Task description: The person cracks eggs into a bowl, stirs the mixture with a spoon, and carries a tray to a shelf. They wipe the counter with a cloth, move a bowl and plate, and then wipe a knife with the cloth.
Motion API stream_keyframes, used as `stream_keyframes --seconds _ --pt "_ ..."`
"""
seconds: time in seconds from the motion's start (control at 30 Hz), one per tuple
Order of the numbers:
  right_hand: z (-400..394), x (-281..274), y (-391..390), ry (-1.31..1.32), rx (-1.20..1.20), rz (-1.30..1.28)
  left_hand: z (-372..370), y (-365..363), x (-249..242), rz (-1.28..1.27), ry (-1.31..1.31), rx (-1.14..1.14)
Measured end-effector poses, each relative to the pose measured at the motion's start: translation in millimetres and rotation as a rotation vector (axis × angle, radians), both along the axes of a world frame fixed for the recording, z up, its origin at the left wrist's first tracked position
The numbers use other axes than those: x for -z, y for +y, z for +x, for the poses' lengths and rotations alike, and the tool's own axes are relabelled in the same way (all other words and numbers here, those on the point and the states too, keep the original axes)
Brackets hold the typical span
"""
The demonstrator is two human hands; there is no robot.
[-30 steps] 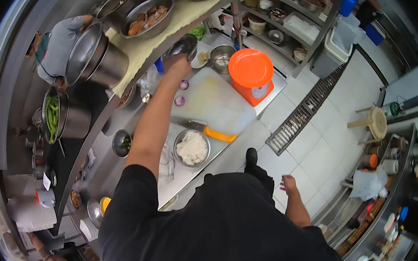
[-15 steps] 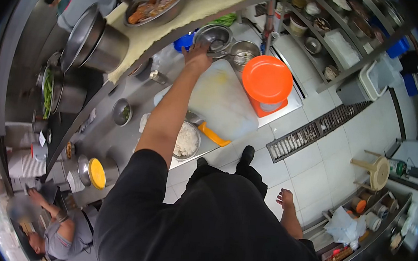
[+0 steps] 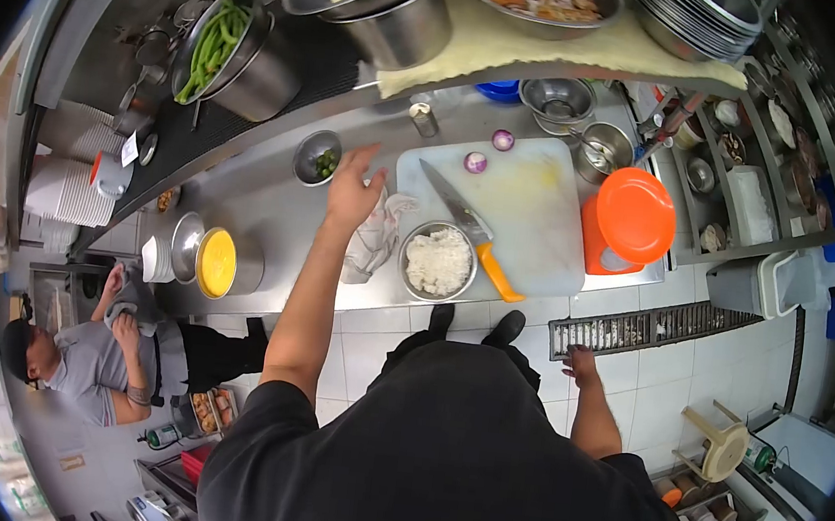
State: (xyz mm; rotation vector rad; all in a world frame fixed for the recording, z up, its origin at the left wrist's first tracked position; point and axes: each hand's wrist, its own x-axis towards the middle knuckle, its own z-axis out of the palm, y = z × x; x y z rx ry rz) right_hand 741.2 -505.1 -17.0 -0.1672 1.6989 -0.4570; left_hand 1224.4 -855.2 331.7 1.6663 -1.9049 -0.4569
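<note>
My left hand (image 3: 355, 194) is over the steel counter with its fingers spread, holding nothing. Just beyond it is a small metal bowl (image 3: 318, 158) with green pieces inside, and a crumpled cloth (image 3: 371, 246) lies close by its wrist. A white cutting board (image 3: 536, 227) carries two purple onions (image 3: 475, 163) and a knife (image 3: 458, 204) with a yellow handle. A metal bowl of white rice (image 3: 439, 263) sits at the board's near left. Away from the counter, my right hand (image 3: 583, 367) hangs low, fingers apart, with nothing visible in it.
An orange container (image 3: 632, 221) stands right of the board. Behind it are a metal pot (image 3: 604, 152) and a metal bowl (image 3: 557, 101). Overhead, a shelf (image 3: 557, 68) holds bowls and pots. A co-worker (image 3: 91, 360) handles a grey cloth at left. A floor drain (image 3: 652, 331) runs on the right.
My left hand has left the metal bowl at the back and come over the left of the board. The view has turned, and two onions now show on the board.
</note>
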Motion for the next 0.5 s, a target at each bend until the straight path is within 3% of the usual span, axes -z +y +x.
stream_keyframes --seconds 0.13,0.23,0.4,0.5 --pt "25.9 -24.4 -15.8 0.070 0.039 -0.114 7.6 -28.5 2.4 0.050 0.108 0.122" --pt "59.0 -55.3 -2.0 0.143 0.015 -0.113 -10.1 -96.9 25.6 -0.085 0.087 0.324" --pt "102.1 -96.5 71.6 0.337 0.000 -0.093 -52.5 -222.3 75.0 0.176 -0.361 0.287" --pt "132.1 -120.8 142.5 0.367 0.261 -0.002 -70.2 -278.9 97.5 0.285 -0.455 0.320"
